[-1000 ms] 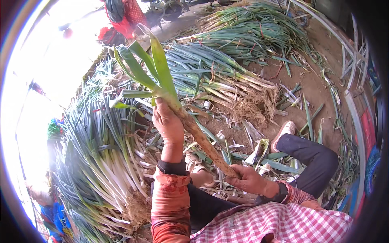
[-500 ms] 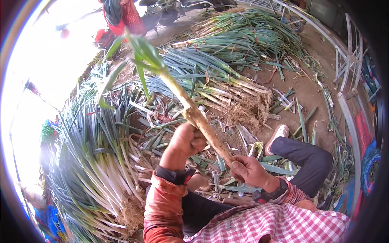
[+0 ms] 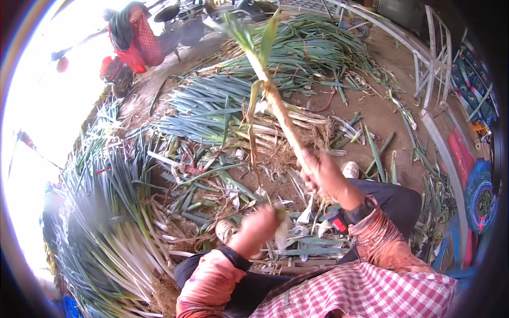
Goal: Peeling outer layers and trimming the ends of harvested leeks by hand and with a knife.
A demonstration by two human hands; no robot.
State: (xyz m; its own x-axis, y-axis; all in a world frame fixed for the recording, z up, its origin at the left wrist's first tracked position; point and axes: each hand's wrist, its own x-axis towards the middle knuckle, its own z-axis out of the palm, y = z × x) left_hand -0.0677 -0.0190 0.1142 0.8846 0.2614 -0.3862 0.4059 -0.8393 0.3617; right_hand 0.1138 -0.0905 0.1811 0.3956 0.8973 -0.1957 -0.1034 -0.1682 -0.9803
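Observation:
My right hand is closed around the root end of a long green onion, which tilts up and to the left, its cut green leaves at the top. A dry brown leaf hangs from its middle. Lower and to the left, my left hand is smeared by motion, fingers curled, with a pale peeled leaf trailing from it. Under both hands, stripped leaves and skins litter the ground.
Unpeeled green onions lie in a large heap at the left, with more bundles ahead. Metal rails run along the right, beside a blue round woven item. A parked motorbike and red cloth are at the back.
My left hand has come away from the stalk, down and toward me, with a peeled leaf. My right hand has risen with the onion, whose shaft looks whiter. The view has shifted slightly.

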